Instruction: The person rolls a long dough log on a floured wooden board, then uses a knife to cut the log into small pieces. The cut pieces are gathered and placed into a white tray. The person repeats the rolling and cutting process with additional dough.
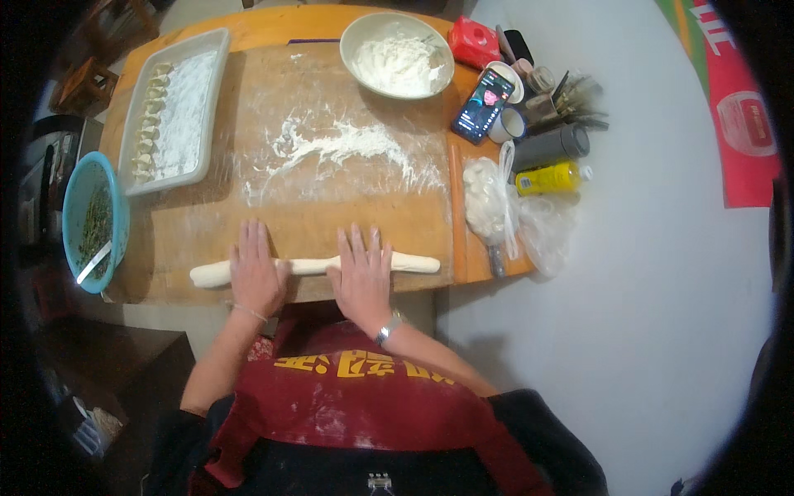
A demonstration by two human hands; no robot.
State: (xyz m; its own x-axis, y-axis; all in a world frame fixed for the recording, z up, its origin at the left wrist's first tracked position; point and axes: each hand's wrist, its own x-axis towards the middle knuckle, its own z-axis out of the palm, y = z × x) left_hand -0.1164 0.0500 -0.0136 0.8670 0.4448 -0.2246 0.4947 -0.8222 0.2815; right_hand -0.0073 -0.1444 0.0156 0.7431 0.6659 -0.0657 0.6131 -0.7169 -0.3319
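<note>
A long roll of pale dough (307,266) lies crosswise near the front edge of a wooden board (186,235). My left hand (257,273) rests flat on its left part, fingers pointing away from me. On the right part lies my right hand (365,273), palm down with the fingers a little spread. Both ends of the roll stick out past my hands, and the left end looks thicker. Neither hand's fingers are closed around the dough. Loose white flour (347,146) is scattered on the board beyond the hands.
A plastic tray (214,118) with a row of dumplings stands at the back left. Nearer is a blue bowl (124,217) of green filling with a spoon. A bowl of flour (397,62), rolling pin (459,211), bagged dough (484,198), phone (465,124) and yellow bottle (549,178) are towards the right.
</note>
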